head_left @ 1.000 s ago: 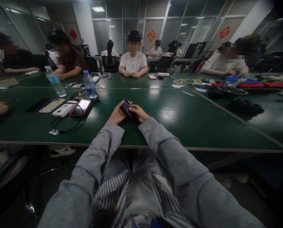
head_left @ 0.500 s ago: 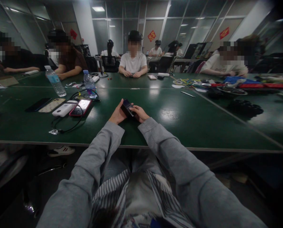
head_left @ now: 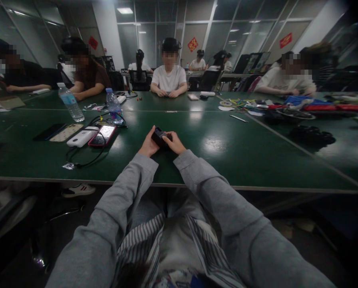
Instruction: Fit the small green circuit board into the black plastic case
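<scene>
Both hands are around a small black box-shaped object (head_left: 160,132) with pale marks on its upper face; its exact kind is not clear. My left hand (head_left: 149,144) grips its left side, thumb pointing up along the edge. On the other side my right hand (head_left: 176,143) closes on it, with the thumb laid over the marked face. The fingers underneath are mostly hidden. The object is tilted, held low over the green table (head_left: 209,168), not far from the front edge.
To the left lie a phone with a lit screen (head_left: 102,136), a white power bank (head_left: 82,137) with a black cable, and a spotted phone case (head_left: 66,133). Two water bottles (head_left: 71,103) stand behind them. A pen (head_left: 239,119) and tangled cables (head_left: 241,103) lie right. A person (head_left: 169,76) sits opposite.
The black object has turned and tilted slightly between my hands. My right hand has shifted a little, its thumb moving on the face. At the far left, another person's hand has drawn back out of view.
</scene>
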A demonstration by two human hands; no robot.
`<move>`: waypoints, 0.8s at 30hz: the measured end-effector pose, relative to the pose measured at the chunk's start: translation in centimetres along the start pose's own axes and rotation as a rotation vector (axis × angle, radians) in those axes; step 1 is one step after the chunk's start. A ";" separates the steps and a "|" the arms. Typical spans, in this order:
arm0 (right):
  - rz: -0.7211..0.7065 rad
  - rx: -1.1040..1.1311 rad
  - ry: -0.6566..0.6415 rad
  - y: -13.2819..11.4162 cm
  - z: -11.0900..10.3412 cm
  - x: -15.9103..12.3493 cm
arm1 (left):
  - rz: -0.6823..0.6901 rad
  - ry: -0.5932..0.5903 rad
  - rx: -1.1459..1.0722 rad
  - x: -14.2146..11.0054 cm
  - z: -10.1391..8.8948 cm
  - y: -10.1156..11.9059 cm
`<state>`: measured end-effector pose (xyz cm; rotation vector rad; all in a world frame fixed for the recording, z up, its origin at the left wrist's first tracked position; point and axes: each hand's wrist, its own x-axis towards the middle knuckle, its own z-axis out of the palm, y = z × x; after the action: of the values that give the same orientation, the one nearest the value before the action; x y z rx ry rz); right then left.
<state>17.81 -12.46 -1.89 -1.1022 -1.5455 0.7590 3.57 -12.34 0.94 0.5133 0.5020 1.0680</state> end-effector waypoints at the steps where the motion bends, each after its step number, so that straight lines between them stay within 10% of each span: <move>1: -0.038 -0.038 -0.008 0.1 0.0 -0.1 | 0.010 0.016 -0.011 0.1 -0.1 0.0; 13: -0.238 -0.282 -0.089 0.1 0.1 -0.5 | 0.027 0.105 -0.111 -0.6 0.5 0.4; 21: -0.100 -0.366 0.483 0.0 -4.6 1.6 | 0.022 0.118 -0.198 -0.1 -0.2 0.7; 24: 0.033 -0.634 0.474 1.0 -6.6 1.4 | 0.024 0.121 -0.199 0.0 -0.3 0.7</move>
<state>24.37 -11.28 -0.54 -1.6298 -1.3767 -0.0118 2.91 -11.97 1.13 0.2808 0.4906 1.1629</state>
